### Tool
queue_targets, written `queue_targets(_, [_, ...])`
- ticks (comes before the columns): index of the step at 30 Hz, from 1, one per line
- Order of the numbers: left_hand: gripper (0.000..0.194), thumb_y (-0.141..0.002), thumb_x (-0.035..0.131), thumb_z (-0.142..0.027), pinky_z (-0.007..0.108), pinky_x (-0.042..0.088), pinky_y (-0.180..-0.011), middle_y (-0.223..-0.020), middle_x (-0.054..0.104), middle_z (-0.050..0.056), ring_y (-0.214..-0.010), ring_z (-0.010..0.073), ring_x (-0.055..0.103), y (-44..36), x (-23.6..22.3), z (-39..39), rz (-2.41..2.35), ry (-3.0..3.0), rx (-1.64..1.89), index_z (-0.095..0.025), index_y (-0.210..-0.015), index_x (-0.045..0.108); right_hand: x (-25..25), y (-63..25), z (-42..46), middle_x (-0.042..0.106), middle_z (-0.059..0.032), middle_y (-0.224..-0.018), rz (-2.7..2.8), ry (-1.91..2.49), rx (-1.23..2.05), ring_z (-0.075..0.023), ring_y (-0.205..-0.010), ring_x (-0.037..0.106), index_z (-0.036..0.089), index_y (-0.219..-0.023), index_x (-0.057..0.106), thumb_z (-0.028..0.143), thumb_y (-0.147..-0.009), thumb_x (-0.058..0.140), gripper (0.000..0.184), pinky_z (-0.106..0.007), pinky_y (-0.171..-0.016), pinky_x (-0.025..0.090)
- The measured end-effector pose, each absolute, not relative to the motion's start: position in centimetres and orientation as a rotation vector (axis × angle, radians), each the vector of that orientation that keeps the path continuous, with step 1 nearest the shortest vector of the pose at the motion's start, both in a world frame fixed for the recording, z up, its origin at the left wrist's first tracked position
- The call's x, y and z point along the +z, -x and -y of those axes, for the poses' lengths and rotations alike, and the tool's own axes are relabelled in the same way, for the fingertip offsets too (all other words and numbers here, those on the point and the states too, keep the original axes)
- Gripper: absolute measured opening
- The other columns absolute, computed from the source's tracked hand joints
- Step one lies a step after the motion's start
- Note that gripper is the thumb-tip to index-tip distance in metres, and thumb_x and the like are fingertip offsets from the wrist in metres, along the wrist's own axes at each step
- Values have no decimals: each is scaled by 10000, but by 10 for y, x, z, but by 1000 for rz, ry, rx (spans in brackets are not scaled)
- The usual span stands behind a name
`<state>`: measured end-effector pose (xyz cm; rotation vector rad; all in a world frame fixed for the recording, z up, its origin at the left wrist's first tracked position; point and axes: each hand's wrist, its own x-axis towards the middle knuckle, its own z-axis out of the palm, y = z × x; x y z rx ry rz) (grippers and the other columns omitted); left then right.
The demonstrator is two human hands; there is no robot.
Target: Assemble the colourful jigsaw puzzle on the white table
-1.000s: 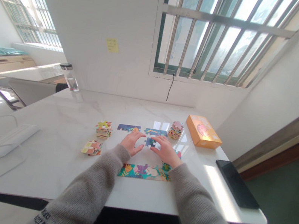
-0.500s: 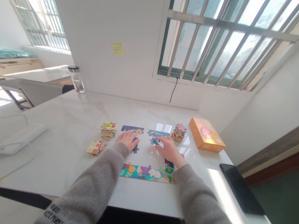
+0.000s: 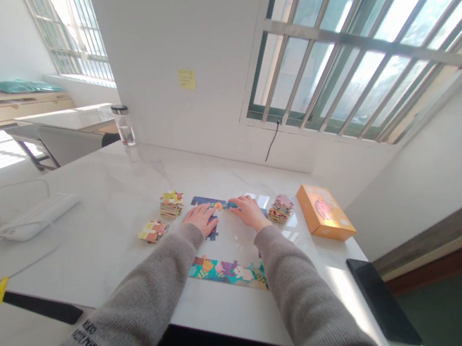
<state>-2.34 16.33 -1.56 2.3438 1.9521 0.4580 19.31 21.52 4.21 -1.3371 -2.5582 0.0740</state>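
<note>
Head cam: L hand [image 3: 200,217] is lying spread on puzzle pcs [image 3: 204,200], gripping nothing; R hand [image 3: 251,213] is arching nearby, hold unclear; pcs prob. light, stiff, edge-held best.

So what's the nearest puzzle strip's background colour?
The puzzle strip has a teal background; head view.

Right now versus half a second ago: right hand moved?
Yes. Judged against the orange cardboard box, the right hand has shifted left, away from the box, and farther forward toward the back wall.
</note>
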Motion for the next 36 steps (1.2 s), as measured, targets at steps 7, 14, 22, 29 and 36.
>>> queue_targets(7, [455, -939, 515, -434, 479, 337, -1170, -1473, 535, 93, -1372, 289, 450, 25, -26, -167, -1969, -2362, 590, -266, -1357, 575, 38, -188, -228, 685, -101, -1197, 2638, 1322, 45, -274, -1134, 533, 277, -1233, 703, 267, -963, 584, 295, -372, -943, 372])
queue_targets(14, [477, -945, 504, -456, 501, 318, -1174, -1513, 492, 110, -1400, 294, 420, 32, -29, -172, -1949, -2333, 552, -251, -1374, 553, 37, -180, -231, 696, -105, -1179, 2657, 1318, 71, -286, -1135, 536, 278, -1234, 706, 262, -946, 596, 309, -387, -946, 384])
queue_targets(22, [498, -949, 497, -468, 514, 329, -1165, -1526, 481, 108, -1407, 315, 413, 32, -27, -170, -1968, -2315, 547, -266, -1404, 528, 33, -180, -225, 649, -104, -1278, 2627, 1327, 116, -287, -1178, 530, 285, -1304, 663, 260, -971, 538, 357, -430, -994, 389])
queue_targets(29, [520, -964, 467, -446, 488, 261, -1217, -1570, 428, 85, -1456, 272, 362, 23, -11, -162, -2016, -2299, 385, -266, -1451, 464, 26, -204, -221, 598, -122, -1357, 2526, 1292, 123, -270, -1240, 498, 211, -1365, 591, 255, -978, 538, 393, -413, -1036, 393])
queue_targets(36, [524, -993, 392, -388, 429, 238, -1245, -1583, 415, 59, -1465, 213, 358, -2, 14, -169, -1830, -2465, 346, -213, -1485, 423, 22, -225, -208, 633, -122, -1289, 2560, 1257, 119, -247, -1177, 541, 172, -1320, 624, 195, -964, 538, 367, -367, -1039, 415])
